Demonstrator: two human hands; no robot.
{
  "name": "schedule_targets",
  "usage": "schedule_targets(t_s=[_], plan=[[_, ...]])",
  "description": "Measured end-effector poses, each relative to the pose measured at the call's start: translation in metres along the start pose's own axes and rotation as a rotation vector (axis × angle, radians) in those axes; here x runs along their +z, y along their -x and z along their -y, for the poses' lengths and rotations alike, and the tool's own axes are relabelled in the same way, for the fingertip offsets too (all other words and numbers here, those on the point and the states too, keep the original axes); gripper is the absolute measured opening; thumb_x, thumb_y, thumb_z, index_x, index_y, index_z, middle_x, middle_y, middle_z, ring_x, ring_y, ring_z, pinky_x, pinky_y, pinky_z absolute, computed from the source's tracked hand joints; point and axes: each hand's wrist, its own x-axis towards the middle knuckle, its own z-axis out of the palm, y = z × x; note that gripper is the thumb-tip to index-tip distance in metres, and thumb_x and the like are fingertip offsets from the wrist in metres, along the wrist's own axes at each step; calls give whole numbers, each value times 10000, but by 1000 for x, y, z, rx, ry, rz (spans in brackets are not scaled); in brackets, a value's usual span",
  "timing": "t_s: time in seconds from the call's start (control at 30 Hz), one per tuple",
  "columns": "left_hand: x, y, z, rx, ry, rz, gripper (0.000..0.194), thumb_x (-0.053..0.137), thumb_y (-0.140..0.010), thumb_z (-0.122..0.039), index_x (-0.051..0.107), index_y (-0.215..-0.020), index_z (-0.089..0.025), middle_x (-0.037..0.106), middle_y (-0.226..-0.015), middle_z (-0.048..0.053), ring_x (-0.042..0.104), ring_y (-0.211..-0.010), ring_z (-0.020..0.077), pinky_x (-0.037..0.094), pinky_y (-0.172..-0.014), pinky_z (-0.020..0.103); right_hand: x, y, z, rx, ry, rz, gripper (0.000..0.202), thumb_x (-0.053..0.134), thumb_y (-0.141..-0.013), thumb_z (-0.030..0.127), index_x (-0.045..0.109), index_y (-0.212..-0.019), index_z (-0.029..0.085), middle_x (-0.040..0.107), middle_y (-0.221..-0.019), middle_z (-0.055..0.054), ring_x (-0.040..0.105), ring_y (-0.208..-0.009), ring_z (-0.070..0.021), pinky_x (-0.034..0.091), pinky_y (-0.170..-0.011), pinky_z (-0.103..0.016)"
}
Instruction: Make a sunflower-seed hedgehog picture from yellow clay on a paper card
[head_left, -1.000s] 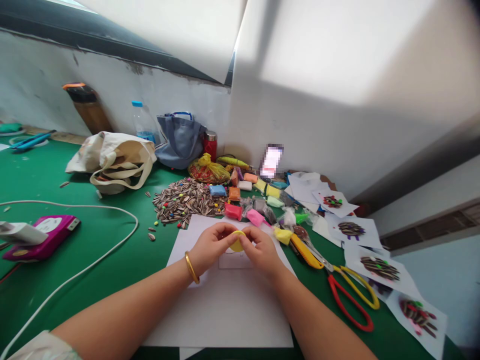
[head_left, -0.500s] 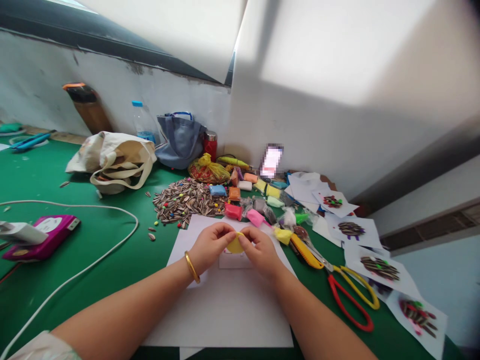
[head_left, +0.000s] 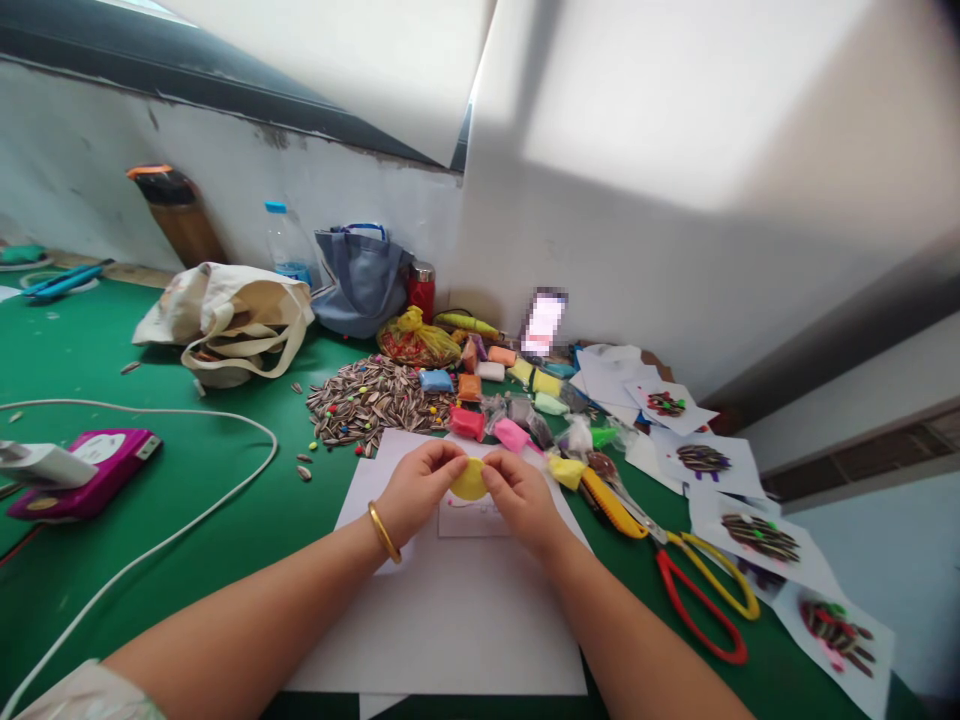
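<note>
A flat yellow disc of modelling clay is pinched between both hands above the white paper. My left hand, with a gold bangle at the wrist, grips its left edge between thumb and fingers. On the opposite edge, my right hand has its thumb and fingers closed on the clay. Beneath the disc lies a small white card with faint marks, partly covered by the hands. An opened yellow clay packet sits just right of my right hand.
Sunflower seeds are heaped at back left, beside several coloured clay packets. Scissors and a yellow cutter lie on the right, near seed pictures. A white cable curves across the left; a phone leans against the wall.
The yellow disc now faces the camera more fully and shows more of its round face. My fingers have shifted outward to its side edges.
</note>
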Motion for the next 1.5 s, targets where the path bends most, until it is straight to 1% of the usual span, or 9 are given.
schedule_targets(t_s=[0.13,0.27,0.37,0.6,0.8,0.97,1.13,1.33,1.5], plan=[[0,1,-1,-6,36,32,360,641,-756,-472,655,-912,-148,662,-848,44,592,-741,156,483,-669,271,1,-2,2,26,32,-4,170,521,-864,329,578,-797,184,556,-697,6,497,-626,-130,377,-566,-241],[0,1,0,-21,-7,70,315,689,-704,-454,638,-769,-150,624,-722,15,576,-673,151,470,-606,259,1,-1,4,3,89,-4,169,526,-852,318,580,-761,186,551,-685,7,493,-630,-131,377,-575,-242],[-1,0,1,-11,-11,32,300,683,-715,-440,640,-762,-147,619,-712,9,568,-665,141,472,-613,258,0,0,2,-10,45,-9,195,487,-887,345,587,-825,189,558,-719,2,499,-653,-134,389,-590,-243],[0,-1,4,33,29,-21,328,669,-757,-395,680,-984,-159,699,-930,59,635,-810,175,518,-720,290,1,-1,0,24,0,-14,186,543,-860,361,573,-803,187,540,-686,17,484,-619,-125,381,-566,-235],[-2,2,2,149,-190,-13,225,605,-809,-337,734,-912,-184,733,-941,63,651,-893,204,514,-837,330,1,-2,-1,31,-11,-44,201,537,-861,376,585,-814,186,546,-699,10,484,-622,-129,385,-560,-236],[-1,3,0,110,-172,9,262,649,-777,-358,707,-962,-180,728,-938,63,661,-857,205,536,-761,317,0,-2,-2,40,-31,-51,212,543,-864,390,581,-802,190,552,-709,7,487,-631,-133,398,-575,-241],[-1,0,2,37,-62,19,277,702,-727,-413,677,-837,-160,697,-801,42,641,-742,179,531,-671,290,-1,-2,1,21,-52,-28,274,497,-900,438,608,-861,190,584,-743,-6,522,-670,-144,418,-596,-247],[-1,0,3,3,10,32,377,721,-715,-426,653,-956,-144,683,-904,67,637,-808,184,524,-693,288,2,-3,-3,70,-77,-5,270,579,-856,448,617,-865,180,607,-738,-9,530,-640,-138,434,-591,-248],[0,0,2,-31,20,56,333,722,-704,-431,613,-825,-141,621,-750,16,592,-688,146,490,-620,261,1,-3,-5,47,-85,-19,279,563,-870,452,630,-887,181,618,-771,-15,541,-668,-139,441,-606,-247]])
